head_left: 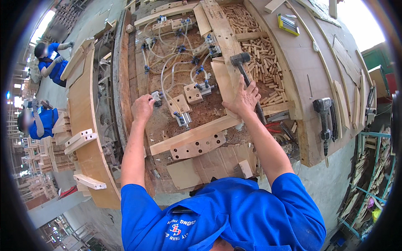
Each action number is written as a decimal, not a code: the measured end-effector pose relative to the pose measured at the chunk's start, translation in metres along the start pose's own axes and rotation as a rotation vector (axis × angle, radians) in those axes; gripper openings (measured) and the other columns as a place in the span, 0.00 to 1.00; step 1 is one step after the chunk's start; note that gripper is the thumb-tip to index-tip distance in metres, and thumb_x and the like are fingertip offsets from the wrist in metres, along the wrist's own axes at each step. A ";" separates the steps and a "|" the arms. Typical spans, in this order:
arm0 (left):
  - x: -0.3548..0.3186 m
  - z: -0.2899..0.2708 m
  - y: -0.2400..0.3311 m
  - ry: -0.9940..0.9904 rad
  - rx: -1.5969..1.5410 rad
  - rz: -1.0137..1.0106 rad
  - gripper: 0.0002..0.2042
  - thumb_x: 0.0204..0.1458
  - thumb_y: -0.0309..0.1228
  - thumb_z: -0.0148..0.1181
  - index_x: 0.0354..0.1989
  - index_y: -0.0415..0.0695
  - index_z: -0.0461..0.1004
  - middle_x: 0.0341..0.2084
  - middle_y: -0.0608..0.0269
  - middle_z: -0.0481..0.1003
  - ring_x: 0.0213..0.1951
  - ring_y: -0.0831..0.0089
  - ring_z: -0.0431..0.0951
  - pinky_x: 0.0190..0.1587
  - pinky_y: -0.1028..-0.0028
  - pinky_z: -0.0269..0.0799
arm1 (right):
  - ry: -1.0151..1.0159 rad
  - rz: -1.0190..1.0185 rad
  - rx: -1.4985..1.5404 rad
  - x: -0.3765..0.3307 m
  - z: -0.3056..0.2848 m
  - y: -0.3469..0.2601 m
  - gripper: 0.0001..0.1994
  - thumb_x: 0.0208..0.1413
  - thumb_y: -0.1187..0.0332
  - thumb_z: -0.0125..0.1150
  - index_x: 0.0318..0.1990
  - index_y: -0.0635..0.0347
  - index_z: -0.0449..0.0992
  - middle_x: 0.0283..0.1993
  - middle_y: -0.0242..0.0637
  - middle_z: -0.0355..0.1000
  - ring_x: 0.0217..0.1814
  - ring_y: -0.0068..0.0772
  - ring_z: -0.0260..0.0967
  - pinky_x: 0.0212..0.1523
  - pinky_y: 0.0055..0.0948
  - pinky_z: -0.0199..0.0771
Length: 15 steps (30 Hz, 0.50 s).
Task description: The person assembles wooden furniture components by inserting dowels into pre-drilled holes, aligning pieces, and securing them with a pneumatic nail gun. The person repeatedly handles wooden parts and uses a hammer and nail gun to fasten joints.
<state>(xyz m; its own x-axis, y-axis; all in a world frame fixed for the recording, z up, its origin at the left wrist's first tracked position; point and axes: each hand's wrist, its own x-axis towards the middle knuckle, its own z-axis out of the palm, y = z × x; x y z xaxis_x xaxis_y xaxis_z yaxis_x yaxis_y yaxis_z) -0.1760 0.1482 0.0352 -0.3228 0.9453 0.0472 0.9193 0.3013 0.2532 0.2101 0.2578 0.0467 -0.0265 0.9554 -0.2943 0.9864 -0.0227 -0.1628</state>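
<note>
My left hand (143, 108) is closed, its fingertips pinching the edge of a small pneumatic valve (157, 98) on the worn wooden jig base. My right hand (243, 99) lies with fingers spread across the handle of a hammer (239, 59). Its thumb rests on a pale wooden piece (223, 79); the palm's underside is hidden. Between my hands, clear air hoses (169, 69) link several metal cylinders. Drilled wooden blocks (193, 93) are fixed to some of these. Nearer me, a long wooden strip (194, 134) crosses the jig, with a drilled wooden piece (199, 146) beside it.
Wooden dowels (264, 62) fill a box at the right. Beyond its wall, a power drill (323, 117) and wooden strips (341, 102) lie on a board. Red-handled pliers (273, 128) are near my right forearm. At far left, two people in blue (53, 62) work by a curved panel (83, 113).
</note>
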 end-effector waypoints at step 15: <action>-0.024 0.009 0.007 0.073 -0.069 -0.031 0.16 0.62 0.38 0.69 0.53 0.43 0.82 0.39 0.53 0.84 0.43 0.51 0.85 0.47 0.54 0.80 | 0.062 -0.079 0.132 -0.009 -0.004 0.024 0.62 0.46 0.42 0.83 0.83 0.50 0.48 0.81 0.65 0.49 0.81 0.69 0.51 0.75 0.64 0.57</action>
<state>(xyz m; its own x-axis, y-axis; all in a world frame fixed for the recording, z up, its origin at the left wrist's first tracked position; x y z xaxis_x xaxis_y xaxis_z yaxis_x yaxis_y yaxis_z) -0.1600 0.1290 0.0269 -0.3687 0.9233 0.1080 0.8917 0.3184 0.3217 0.2347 0.2503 0.0490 -0.0889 0.9720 -0.2177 0.9515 0.0183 -0.3070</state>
